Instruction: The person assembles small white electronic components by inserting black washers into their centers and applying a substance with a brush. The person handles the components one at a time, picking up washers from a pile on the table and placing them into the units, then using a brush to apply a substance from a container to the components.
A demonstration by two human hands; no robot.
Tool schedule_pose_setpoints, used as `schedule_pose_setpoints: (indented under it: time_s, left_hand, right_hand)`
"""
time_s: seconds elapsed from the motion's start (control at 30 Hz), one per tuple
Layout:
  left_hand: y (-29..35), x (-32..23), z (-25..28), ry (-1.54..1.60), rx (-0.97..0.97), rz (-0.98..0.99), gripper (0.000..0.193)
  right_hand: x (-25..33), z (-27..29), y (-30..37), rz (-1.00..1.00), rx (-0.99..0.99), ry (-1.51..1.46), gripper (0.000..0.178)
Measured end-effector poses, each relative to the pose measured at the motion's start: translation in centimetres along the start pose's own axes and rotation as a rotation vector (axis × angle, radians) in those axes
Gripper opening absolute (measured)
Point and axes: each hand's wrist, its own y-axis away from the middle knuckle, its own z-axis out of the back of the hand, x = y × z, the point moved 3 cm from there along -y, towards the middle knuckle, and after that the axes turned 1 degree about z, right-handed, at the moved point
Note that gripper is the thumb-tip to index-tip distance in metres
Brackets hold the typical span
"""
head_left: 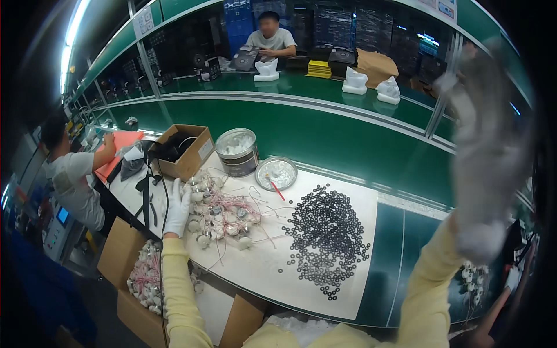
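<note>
My left hand (178,210), in a white glove, rests at the left edge of a heap of small round white parts with pink wires (223,216). Its fingers are stretched out and nothing shows in them. Raised high at the right, close to the camera, my right hand (487,151) is gloved and smeared by motion, so I cannot make out its fingers or anything in them. Many small black rings (326,238) lie spread over the white sheet (354,301) between my arms.
Behind the heap stand an open tin (238,153), its lid (284,171) with a red-handled stick (278,189), and a cardboard box (197,152). A larger carton (125,301) holds more wired parts at the lower left. Other people sit across the green bench and at both sides.
</note>
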Motion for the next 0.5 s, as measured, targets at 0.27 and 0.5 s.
schedule_pose_setpoints:
  time_s: [0.27,0.5]
  left_hand:
    - [-0.3,-3.6,-3.6,0.338,0.021,-0.035,0.065]
    - [8.7,-12.6,2.8,-0.091,-0.039,-0.298,0.057]
  right_hand:
    - [-2.3,-31.5,8.6,-0.215,0.874,0.068,0.075]
    - [-2.7,-33.8,14.0,-0.191,1.129,0.166,0.07]
